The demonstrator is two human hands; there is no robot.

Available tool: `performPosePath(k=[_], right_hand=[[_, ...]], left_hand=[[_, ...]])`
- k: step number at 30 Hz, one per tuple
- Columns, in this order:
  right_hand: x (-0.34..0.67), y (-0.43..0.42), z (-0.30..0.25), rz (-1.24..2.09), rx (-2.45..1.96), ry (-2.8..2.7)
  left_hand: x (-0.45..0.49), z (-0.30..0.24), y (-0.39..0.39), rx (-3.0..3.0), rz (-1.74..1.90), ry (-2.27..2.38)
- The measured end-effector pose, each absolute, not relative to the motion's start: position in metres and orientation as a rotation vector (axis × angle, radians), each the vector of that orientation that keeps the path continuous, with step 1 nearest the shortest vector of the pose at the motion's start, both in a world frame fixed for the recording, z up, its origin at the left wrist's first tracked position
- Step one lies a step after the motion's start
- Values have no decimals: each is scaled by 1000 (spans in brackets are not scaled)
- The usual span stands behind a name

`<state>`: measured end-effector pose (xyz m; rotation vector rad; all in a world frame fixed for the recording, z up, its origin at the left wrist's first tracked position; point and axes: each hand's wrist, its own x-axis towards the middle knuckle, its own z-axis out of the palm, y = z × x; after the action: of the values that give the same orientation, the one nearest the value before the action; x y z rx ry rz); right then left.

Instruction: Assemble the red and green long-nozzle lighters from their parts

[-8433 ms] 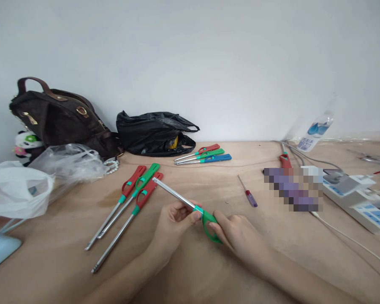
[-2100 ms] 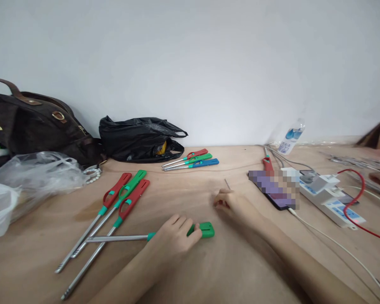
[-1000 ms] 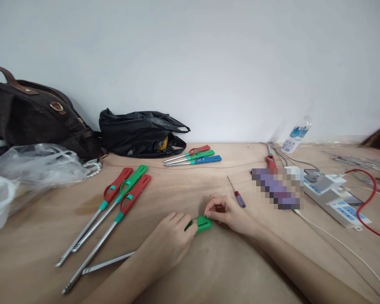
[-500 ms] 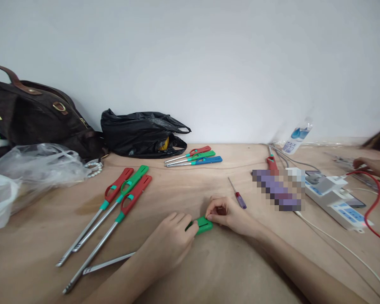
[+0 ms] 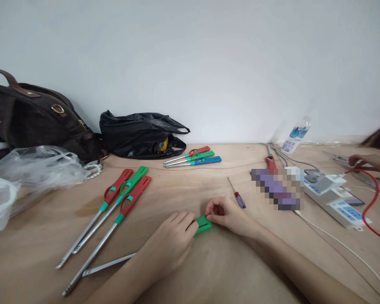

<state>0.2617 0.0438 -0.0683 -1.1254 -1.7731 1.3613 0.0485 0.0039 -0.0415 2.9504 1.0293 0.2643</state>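
Observation:
A green long-necked lighter (image 5: 204,225) lies low at the table's middle, its metal tube running out left beneath my forearm. Wrapped over its handle is my left hand (image 5: 174,236), which hides most of it. The bent fingers of my right hand (image 5: 226,214) pinch at the handle's far end; whether anything small is between thumb and finger cannot be made out. A screwdriver (image 5: 240,200) with a purple handle rests just beyond my right hand. To the left, two red lighters and a green lighter (image 5: 133,182) lie side by side.
Three more lighters (image 5: 204,159) lie farther back by a black plastic bag (image 5: 136,135). On the right are a power strip (image 5: 335,202), cables, a water bottle (image 5: 296,135) and another person's hand (image 5: 372,162). A dark bag (image 5: 34,118) and clear plastic bags (image 5: 44,164) occupy the left.
My hands hold nearly the same pose on the green lighter. At the far right, the other person's hand has shifted slightly left. The view has moved a little.

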Motion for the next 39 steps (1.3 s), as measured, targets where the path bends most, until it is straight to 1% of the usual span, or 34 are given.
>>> performPosePath(k=[10,12,14,16,18,19,21,25,28,30,32,34,36,39], right_hand=[[260,44,-68,1413,-1170,-1722],[265,44,-63,1367,-1174,-1758],[272,47,-56,1149,-1276,-1844],[283,49,-47,712,-1535,-1962],[294,51,-40,193,-1922,-2046],[299,51,-39,15,-2064,-2061],[304,51,-39,-88,-2194,-2114],[298,49,-46,67,-2130,-2217],[293,50,-46,236,-1910,-2248],[292,50,-41,471,-1645,-2127],[292,48,-35,757,-1357,-1892],[291,45,-28,954,-1139,-1691],[289,40,-22,1005,-1052,-1581],[284,34,-16,931,-1070,-1515]], left_hand=[[48,-42,4,2979,363,1006],[48,-42,4,2972,365,1010],[48,-42,4,2966,373,1005],[47,-41,5,2959,384,993],[48,-40,5,2954,378,988],[48,-40,5,2952,368,992],[48,-40,4,2956,348,998],[48,-39,3,2962,341,1005],[48,-38,3,2963,333,1009],[48,-38,3,2967,300,1017],[48,-37,3,2966,264,1024],[48,-37,3,2963,239,1028],[48,-37,3,2967,238,1018],[48,-38,3,2970,279,995]])
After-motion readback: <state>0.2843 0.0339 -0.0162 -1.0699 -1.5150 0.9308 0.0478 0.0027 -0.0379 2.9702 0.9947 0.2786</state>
